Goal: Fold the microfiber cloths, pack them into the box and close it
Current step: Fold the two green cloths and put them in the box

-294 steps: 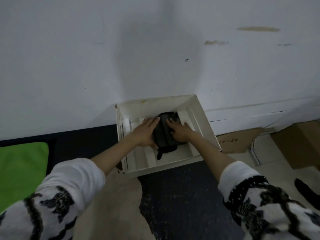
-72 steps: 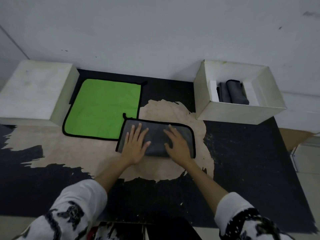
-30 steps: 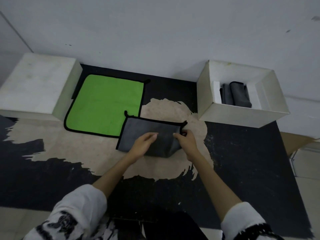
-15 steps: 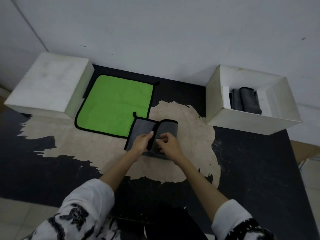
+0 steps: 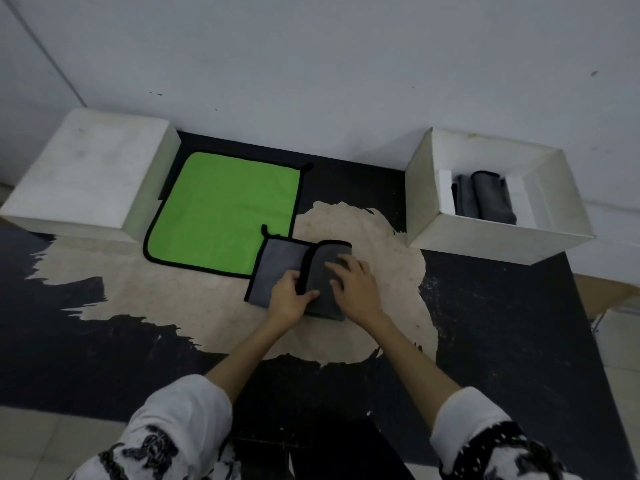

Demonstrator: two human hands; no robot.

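Here, left to right, a white lid (image 5: 90, 171) and a flat green cloth (image 5: 225, 209) wait while the left hand (image 5: 289, 296) pinches the grey cloth (image 5: 280, 265) at its black hem, the right hand (image 5: 355, 285) presses flat on the folded-over flap, mid-fold, so next comes probably another fold before carrying it to the open box (image 5: 429, 199) beside the already packed cloths (image 5: 485, 199).

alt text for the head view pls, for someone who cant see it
Two hands fold a grey microfiber cloth on the floor: left hand holds the flap's edge, right hand presses flat. Green cloth lies spread beside it; open white box holds folded cloths.
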